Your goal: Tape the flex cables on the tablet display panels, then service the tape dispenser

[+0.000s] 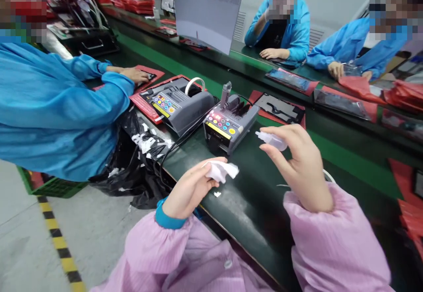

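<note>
A crumpled white wipe [220, 170] is pinched between the thumb and fingers of my left hand [191, 186], above the near edge of the dark green bench. My right hand [299, 164] grips a small translucent squeeze bottle [272, 140] by its body, its narrow nozzle pointing left. The two hands are apart. Below my left hand a small white scrap [217, 193] lies on the bench. Just beyond my hands stands a grey tape dispenser [228, 124] with lit red digits and coloured buttons.
A second tape dispenser [181, 104] with a tape roll stands to the left. Behind the first lies a dark flat part [279, 106] on a red sheet. A black bag [132, 168] with white scraps hangs at the bench edge. Co-workers in blue sit left and opposite.
</note>
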`<state>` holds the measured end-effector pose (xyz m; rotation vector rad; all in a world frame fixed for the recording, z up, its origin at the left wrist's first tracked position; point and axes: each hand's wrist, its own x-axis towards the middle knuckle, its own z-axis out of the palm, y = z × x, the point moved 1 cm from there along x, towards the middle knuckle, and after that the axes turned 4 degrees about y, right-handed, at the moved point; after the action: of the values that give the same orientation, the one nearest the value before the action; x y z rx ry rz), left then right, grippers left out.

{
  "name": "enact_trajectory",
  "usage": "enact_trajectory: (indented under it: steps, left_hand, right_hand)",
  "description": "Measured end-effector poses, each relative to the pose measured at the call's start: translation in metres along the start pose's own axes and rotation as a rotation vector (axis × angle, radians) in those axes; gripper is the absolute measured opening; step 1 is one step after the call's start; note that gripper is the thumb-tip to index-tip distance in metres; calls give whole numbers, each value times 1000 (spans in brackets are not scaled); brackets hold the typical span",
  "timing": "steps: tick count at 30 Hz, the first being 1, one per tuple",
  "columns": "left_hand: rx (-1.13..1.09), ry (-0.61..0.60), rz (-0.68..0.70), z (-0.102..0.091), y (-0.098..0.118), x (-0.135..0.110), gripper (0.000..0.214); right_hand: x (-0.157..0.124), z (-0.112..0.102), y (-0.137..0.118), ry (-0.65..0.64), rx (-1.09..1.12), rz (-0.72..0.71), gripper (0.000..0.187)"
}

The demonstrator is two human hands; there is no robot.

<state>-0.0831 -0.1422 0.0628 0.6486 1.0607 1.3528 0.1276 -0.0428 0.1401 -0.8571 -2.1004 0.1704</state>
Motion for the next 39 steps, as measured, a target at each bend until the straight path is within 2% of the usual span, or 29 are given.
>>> enact_trajectory:
  steps: [3, 7, 11, 13, 16, 19, 23, 27, 30, 35, 37, 39]
  left_hand:
    - [40, -11, -53, 10, -8, -8, 37]
    - [238, -23, -150, 14, -21, -11, 48]
    - [659, 11, -40, 10, -21, -16, 37]
    - [721, -6, -25, 10, -17, -19, 36]
    - [603, -34, -79, 13, -10, -26, 41]
    - [459, -39, -138, 19, -10, -32, 44]
    - [335, -49, -176, 25, -17, -37, 45]
    - [179, -25, -221, 24, -34, -34, 48]
    - [36, -3, -283, 19, -50, -30, 48]
    - [-75, 106, -351, 12, -63, -31, 27]
    - [-93, 119, -353, 13, -63, -31, 24]
    - [-106, 111, -346, 14, -63, -31, 25]
  right_hand:
    - [-22, -25, -3, -91, 37, 110, 27]
    - [-54, -34, 3, -174, 168, 287, 29]
    - [-73, -34, 6, -262, 201, 329, 24]
    - [-76, -35, 5, -282, 205, 315, 22]
    - [-77, -38, 4, -327, 191, 321, 25]
    - [-79, -44, 4, -350, 213, 393, 33]
    - [-78, -63, 0, -294, 266, 366, 32]
    - [-77, -77, -3, -217, 178, 284, 31]
    - [-84, -62, 11, -283, 36, 251, 23]
    - [-99, -20, 46, -495, -81, 259, 17]
    - [-99, -17, 51, -468, -83, 276, 19]
    - [-98, -17, 50, -371, -104, 299, 21]
